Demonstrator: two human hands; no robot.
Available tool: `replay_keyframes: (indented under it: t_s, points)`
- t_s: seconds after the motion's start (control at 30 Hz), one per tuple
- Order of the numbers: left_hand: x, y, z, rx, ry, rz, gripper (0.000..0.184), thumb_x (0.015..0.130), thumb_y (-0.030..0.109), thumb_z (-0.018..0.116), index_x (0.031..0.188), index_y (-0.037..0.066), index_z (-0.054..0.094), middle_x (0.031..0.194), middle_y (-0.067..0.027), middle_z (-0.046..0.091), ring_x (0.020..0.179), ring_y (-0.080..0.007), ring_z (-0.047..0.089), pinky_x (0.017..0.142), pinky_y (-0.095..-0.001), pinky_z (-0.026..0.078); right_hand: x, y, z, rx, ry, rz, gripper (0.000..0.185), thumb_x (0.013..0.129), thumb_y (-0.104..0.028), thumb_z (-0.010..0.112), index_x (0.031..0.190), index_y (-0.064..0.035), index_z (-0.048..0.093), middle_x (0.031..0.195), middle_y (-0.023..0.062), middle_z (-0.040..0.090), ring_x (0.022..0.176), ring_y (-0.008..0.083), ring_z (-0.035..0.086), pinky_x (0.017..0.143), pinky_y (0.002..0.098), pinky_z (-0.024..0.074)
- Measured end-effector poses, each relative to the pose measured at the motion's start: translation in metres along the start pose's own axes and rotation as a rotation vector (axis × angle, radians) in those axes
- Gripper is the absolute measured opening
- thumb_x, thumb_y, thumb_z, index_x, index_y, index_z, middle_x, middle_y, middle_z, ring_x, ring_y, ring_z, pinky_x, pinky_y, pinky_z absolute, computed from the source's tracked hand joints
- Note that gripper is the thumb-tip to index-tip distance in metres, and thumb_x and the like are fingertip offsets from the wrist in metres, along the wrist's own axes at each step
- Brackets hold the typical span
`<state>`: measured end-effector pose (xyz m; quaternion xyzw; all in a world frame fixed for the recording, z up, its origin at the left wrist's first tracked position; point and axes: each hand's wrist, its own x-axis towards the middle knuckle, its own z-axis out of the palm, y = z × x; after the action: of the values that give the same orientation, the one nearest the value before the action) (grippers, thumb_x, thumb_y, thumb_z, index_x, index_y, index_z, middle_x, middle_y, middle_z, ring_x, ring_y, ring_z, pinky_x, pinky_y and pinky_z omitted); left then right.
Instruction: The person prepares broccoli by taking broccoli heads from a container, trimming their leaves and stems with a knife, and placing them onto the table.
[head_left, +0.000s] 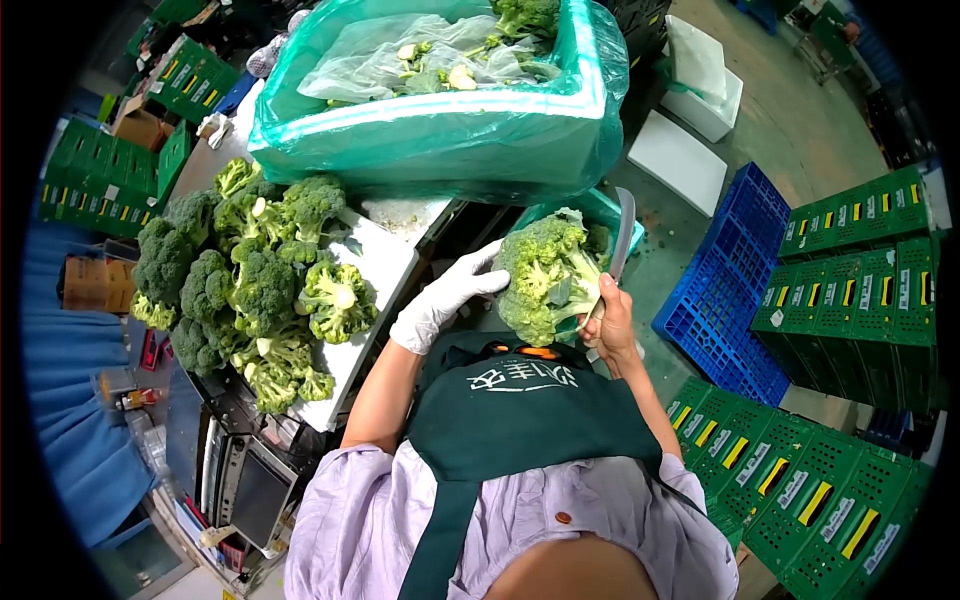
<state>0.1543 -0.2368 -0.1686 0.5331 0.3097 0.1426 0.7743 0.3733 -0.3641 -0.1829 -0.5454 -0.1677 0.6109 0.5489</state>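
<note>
Step in hand, as judged: trimming the held broccoli head (543, 283) with a knife (624, 238). The head is held in front of the apron (520, 425), clear of the right edge of the surface (388, 255) and below the near right corner of the green-lined box (430, 128).

The right hand (610, 325) is bare and curled around the knife handle, with the blade pointing up beside the stem side of the head. Whether its fingers also pinch the stem cannot be told. The left hand (448, 297) is gloved, its fingers partly bent and reaching the left side of the head; how firmly they grip cannot be told.

Next move, as judged: steady the head with the left hand, bring the blade to the stem or side shoots — and keep the gloved fingers out of its path.

The broccoli pile (262, 262) lies on the surface, reaching its near edge. More broccoli pieces and crumpled clear film lie inside the box.

Markings: the apron bears white characters, inverted and partly creased — not read with certainty. The green crates (850, 295) at right carry white and yellow labels too small to read. No brand is legible.
</note>
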Motion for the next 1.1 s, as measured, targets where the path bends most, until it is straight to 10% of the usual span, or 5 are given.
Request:
replay_keyframes:
  t_s: [0.23, 0.5, 0.83, 1.1]
  points:
    - [0.001, -0.010, 0.021, -0.390, -0.022, 0.348, 0.096, 0.069, 0.032, 0.075, 0.144, 0.003, 0.023, 0.143, -0.0092, 0.035, 0.134, -0.0199, 0.031, 0.110, -0.0349, 0.023, 0.000, 0.000, 0.007, 0.114, -0.007, 0.038, 0.054, 0.091, -0.052, 0.043, 0.101, -0.0006, 0.056, 0.054, 0.0059, 0.052, 0.033, 0.0072, 0.039, 0.030, 0.0209, 0.0363]
    - [0.003, -0.049, 0.033, -0.801, 0.005, 0.306, 0.105, 0.067, 0.047, 0.079, 0.146, 0.010, 0.020, 0.146, -0.0065, 0.032, 0.133, -0.0195, 0.034, 0.109, -0.0377, 0.031, -0.001, -0.002, 0.029, 0.350, -0.070, 0.095, 0.050, 0.091, -0.053, 0.044, 0.105, -0.0052, 0.051, 0.068, 0.0057, 0.054, 0.036, 0.0033, 0.036, 0.034, 0.0194, 0.0345]
    - [0.007, -0.019, 0.030, -0.693, 0.135, 0.402, 0.106, 0.064, 0.045, 0.079, 0.145, 0.008, 0.022, 0.145, -0.0079, 0.032, 0.132, -0.0203, 0.035, 0.109, -0.0359, 0.031, -0.014, -0.010, 0.045, 0.463, -0.118, 0.261, 0.048, 0.092, -0.048, 0.044, 0.102, -0.0017, 0.051, 0.079, 0.0118, 0.060, 0.038, 0.0045, 0.030, 0.035, 0.0203, 0.0264]
    - [0.012, -0.020, 0.037, -0.311, 0.282, 0.614, 0.108, 0.063, 0.007, 0.080, 0.147, 0.006, 0.012, 0.139, -0.0115, 0.039, 0.126, -0.0221, 0.042, 0.104, -0.0363, 0.036, -0.011, -0.009, 0.046, 0.541, -0.109, 0.294, 0.050, 0.092, -0.050, 0.042, 0.107, -0.0026, 0.048, 0.081, 0.0103, 0.057, 0.038, 0.0035, 0.030, 0.036, 0.0197, 0.0260]
